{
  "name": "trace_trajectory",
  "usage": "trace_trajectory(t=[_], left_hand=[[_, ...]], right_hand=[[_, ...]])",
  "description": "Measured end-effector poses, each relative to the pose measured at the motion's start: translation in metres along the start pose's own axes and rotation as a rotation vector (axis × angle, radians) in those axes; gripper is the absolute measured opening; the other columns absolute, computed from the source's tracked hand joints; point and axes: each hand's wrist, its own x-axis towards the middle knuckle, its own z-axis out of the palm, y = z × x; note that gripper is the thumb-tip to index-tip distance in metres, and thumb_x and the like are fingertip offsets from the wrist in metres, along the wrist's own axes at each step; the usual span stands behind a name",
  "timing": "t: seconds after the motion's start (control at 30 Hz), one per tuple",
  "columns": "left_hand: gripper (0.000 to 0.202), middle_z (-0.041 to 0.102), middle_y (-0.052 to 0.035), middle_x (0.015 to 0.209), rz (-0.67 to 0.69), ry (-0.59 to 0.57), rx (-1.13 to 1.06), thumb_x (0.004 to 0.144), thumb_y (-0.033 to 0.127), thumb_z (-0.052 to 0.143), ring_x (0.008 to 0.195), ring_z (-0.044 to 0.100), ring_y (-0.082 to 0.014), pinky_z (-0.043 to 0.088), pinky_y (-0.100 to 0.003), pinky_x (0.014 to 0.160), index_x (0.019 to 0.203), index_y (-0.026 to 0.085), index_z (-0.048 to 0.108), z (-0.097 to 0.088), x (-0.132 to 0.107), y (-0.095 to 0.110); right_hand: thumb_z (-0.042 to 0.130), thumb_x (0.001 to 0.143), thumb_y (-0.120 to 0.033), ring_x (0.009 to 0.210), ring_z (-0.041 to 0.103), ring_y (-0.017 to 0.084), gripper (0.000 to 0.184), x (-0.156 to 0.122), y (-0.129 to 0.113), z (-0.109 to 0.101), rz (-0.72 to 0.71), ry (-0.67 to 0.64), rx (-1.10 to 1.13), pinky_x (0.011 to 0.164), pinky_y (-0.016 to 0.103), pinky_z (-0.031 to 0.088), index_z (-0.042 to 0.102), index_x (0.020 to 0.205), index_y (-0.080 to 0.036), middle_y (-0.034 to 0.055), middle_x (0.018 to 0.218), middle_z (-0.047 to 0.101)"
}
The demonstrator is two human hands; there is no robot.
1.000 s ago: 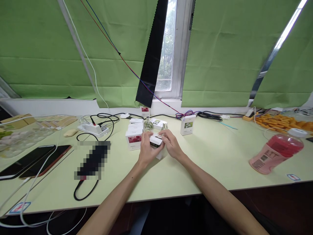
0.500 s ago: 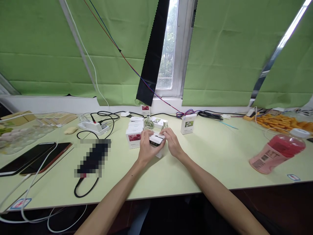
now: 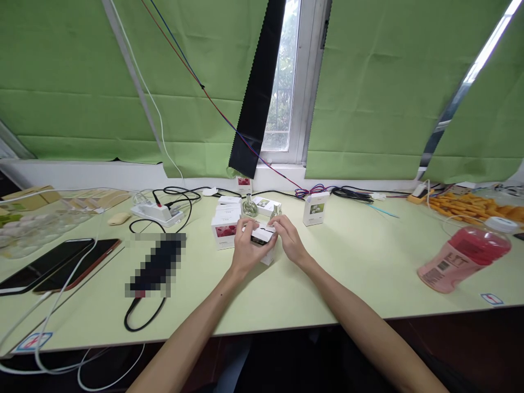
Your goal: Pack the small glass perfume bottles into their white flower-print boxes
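Gently now: at frame centre my left hand clasps the small white cardboard box, my right hand pinching its top; best brace it low, touch light.

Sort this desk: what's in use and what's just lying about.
In use: small white box, gripped by left hand and right hand; pink-print box; glass bottle.
Lying about: phones, power strip, pink jug, orange snacks.
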Motion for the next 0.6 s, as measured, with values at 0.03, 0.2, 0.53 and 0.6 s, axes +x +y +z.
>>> trace_trajectory(t=[0.03,0.2,0.53,0.6], left_hand=[[0.036,0.055,-0.0071,0.105,-0.002,-0.002,0.000,0.076,0.037,0.080,0.100,0.063,-0.0227,0.055,-0.038,0.087,0.094,0.021,0.054,0.0000,0.0001,0.0001],[0.036,0.055,-0.0077,0.106,-0.007,0.003,0.002,0.076,0.036,0.080,0.101,0.063,-0.0227,0.055,-0.039,0.087,0.095,0.021,0.054,0.0001,-0.0001,0.0007],[0.037,0.055,-0.0080,0.108,-0.019,-0.025,0.008,0.077,0.035,0.080,0.102,0.061,-0.0229,0.055,-0.039,0.087,0.099,0.022,0.053,-0.0013,-0.0012,0.0006],[0.038,0.055,-0.0081,0.107,-0.021,-0.029,0.005,0.077,0.035,0.080,0.103,0.061,-0.0232,0.055,-0.039,0.087,0.100,0.022,0.052,-0.0015,-0.0014,0.0008]], right_hand=[[0.041,0.101,-0.038,0.098,0.057,0.021,0.027,0.0000,-0.0002,0.0000,0.000,-0.001,-0.001,0.092,0.034,0.043,0.062,0.094,-0.022,0.0048,0.098,0.058],[0.042,0.101,-0.039,0.098,0.058,0.022,0.027,0.0002,-0.0012,-0.0001,-0.006,-0.001,0.000,0.091,0.035,0.043,0.061,0.093,-0.022,0.0049,0.097,0.058],[0.043,0.100,-0.038,0.095,0.058,0.021,0.026,0.0008,0.0002,-0.0005,0.002,-0.008,0.005,0.087,0.033,0.045,0.061,0.091,-0.022,0.0049,0.097,0.058],[0.044,0.099,-0.038,0.095,0.058,0.020,0.025,0.0012,0.0001,-0.0008,0.003,-0.009,0.008,0.087,0.033,0.045,0.062,0.091,-0.022,0.0049,0.097,0.058]])
